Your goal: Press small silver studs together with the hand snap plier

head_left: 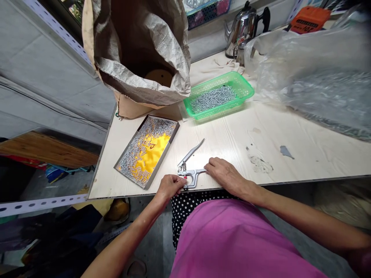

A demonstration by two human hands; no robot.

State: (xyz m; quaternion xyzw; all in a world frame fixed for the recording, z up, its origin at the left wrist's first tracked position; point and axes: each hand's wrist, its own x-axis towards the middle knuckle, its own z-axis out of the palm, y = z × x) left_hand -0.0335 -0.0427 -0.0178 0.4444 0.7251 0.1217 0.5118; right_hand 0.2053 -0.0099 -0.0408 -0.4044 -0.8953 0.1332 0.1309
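Observation:
A silver hand press tool (189, 164) lies at the table's near edge with its upper lever raised. My left hand (170, 186) is curled at the tool's jaw end, fingers pinched together on something too small to make out. My right hand (224, 175) rests on the tool's lower handle, fingers closed over it. To the left sits a metal tray (171, 136) with a yellow bottom, strewn with several small silver metal pieces (131, 156). A green plastic basket (245, 85) further back holds a heap of the same silver pieces.
A large open paper sack (139, 50) stands at the table's back left. A clear plastic bag (315, 73) with more metal parts covers the right side. A steel kettle (242, 29) and an orange object (308, 18) sit behind. The pale table (232, 135) has a few scuffs.

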